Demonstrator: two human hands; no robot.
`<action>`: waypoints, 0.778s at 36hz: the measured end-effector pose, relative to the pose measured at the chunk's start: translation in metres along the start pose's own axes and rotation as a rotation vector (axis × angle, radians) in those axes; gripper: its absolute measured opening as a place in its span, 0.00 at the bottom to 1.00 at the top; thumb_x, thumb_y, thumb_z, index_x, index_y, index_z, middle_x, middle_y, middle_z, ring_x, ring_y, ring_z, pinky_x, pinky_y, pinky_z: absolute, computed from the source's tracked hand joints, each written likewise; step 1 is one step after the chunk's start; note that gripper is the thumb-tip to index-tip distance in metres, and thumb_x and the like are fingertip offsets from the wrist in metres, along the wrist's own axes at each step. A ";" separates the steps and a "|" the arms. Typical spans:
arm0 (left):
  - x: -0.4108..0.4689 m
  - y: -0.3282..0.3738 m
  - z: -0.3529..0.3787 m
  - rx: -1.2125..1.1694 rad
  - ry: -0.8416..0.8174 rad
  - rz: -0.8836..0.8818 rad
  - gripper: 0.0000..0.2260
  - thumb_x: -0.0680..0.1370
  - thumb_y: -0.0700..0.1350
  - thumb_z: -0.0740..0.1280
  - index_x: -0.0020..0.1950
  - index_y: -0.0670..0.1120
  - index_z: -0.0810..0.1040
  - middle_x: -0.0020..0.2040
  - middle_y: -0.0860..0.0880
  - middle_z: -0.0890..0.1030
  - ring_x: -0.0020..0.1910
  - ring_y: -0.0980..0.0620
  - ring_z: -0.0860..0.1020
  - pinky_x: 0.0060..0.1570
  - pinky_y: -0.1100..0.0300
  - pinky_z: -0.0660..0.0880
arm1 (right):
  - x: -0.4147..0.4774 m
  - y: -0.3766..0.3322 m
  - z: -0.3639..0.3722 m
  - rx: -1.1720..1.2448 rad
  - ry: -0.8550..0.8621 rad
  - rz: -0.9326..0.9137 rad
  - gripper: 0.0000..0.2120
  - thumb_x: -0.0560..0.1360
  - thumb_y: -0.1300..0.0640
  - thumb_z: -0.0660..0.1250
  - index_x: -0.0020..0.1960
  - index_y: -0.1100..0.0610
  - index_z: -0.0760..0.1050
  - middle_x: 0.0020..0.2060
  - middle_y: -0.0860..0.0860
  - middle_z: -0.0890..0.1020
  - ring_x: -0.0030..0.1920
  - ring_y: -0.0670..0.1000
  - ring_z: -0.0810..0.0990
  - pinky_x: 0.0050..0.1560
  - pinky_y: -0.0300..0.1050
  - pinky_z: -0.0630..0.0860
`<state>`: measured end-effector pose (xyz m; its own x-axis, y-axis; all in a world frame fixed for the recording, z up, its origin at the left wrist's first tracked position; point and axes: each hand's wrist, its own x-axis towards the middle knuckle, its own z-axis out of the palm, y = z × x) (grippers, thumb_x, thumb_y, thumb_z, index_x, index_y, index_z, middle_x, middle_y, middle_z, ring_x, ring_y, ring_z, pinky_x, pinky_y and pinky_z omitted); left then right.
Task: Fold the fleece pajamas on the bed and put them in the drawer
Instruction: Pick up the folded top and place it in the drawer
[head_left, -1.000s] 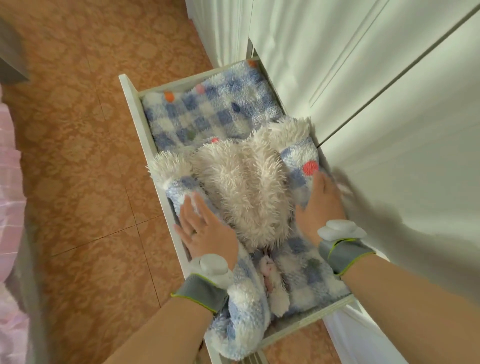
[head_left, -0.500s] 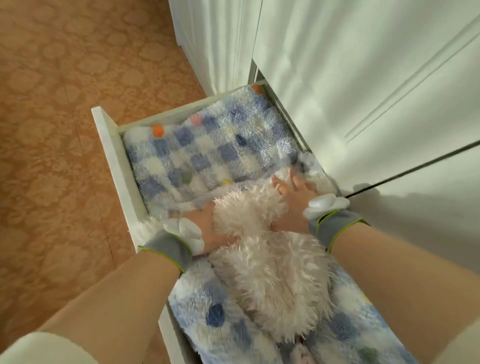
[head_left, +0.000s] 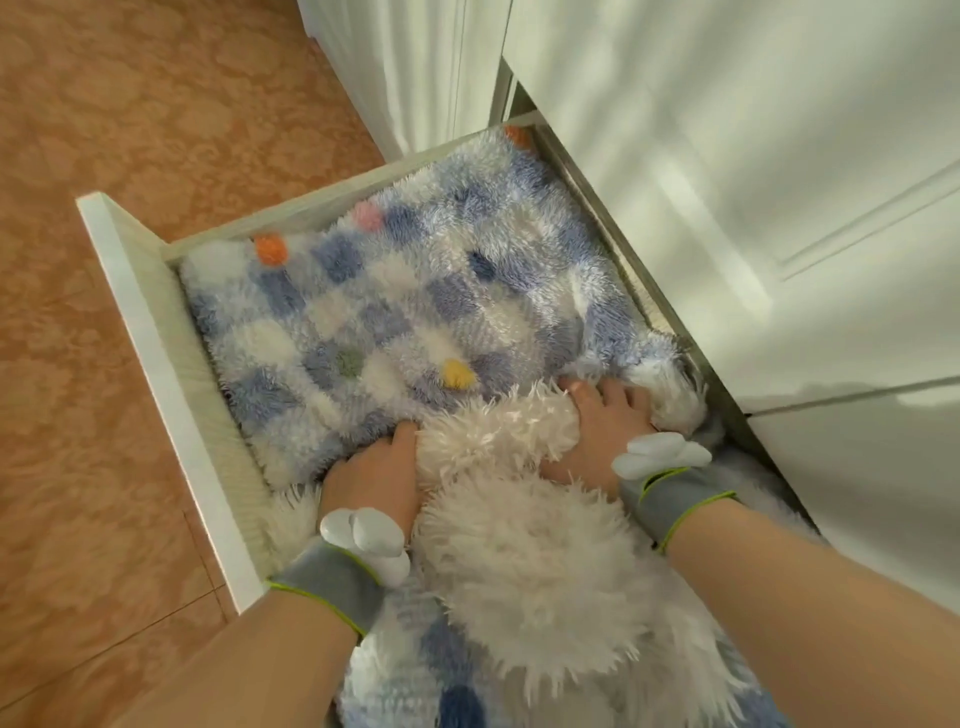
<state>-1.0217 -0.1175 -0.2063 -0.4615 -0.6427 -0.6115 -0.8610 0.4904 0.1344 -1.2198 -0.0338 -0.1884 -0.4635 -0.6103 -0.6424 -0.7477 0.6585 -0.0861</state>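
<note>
The white drawer (head_left: 156, 374) stands pulled out and full of fleece. A folded blue-and-white checked pajama piece (head_left: 395, 301) with coloured pom-poms lies flat in its far half. A second piece with a shaggy white part (head_left: 524, 561) fills the near half. My left hand (head_left: 371, 467) pushes down into the gap between the two pieces, fingertips hidden in the pile. My right hand (head_left: 602, 421) presses flat on the white fleece beside the drawer's right wall, fingers stretched forward.
White wardrobe doors (head_left: 727, 156) rise directly to the right of the drawer and above it. Orange patterned floor tiles (head_left: 130, 104) spread to the left. Grey wristbands with white trackers sit on both wrists.
Both hands have slid from the near end of the white fleece forward to its far edge, and my view has moved closer over the drawer.
</note>
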 end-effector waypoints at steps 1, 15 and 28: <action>-0.006 0.004 -0.001 0.020 0.022 -0.010 0.19 0.80 0.42 0.54 0.71 0.47 0.59 0.61 0.45 0.76 0.56 0.43 0.78 0.52 0.52 0.73 | -0.005 0.003 0.004 0.035 0.004 -0.005 0.46 0.65 0.38 0.71 0.75 0.45 0.50 0.69 0.55 0.59 0.70 0.62 0.54 0.67 0.57 0.62; -0.112 0.005 0.025 0.261 -0.089 0.514 0.46 0.62 0.78 0.47 0.76 0.59 0.46 0.78 0.46 0.46 0.75 0.36 0.43 0.57 0.19 0.49 | -0.142 0.036 0.055 -0.235 -0.087 -0.232 0.54 0.59 0.24 0.59 0.63 0.33 0.19 0.65 0.49 0.17 0.70 0.58 0.25 0.67 0.76 0.44; -0.064 0.011 0.035 0.531 -0.216 0.370 0.34 0.81 0.59 0.51 0.68 0.60 0.23 0.74 0.52 0.28 0.75 0.40 0.34 0.58 0.27 0.30 | -0.117 0.043 0.084 -0.240 0.154 -0.227 0.46 0.54 0.43 0.79 0.68 0.46 0.63 0.77 0.56 0.47 0.70 0.61 0.56 0.48 0.80 0.66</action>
<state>-0.9944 -0.0501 -0.1934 -0.6049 -0.2727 -0.7482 -0.4079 0.9130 -0.0030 -1.1578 0.1030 -0.1809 -0.3256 -0.8000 -0.5039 -0.9214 0.3880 -0.0207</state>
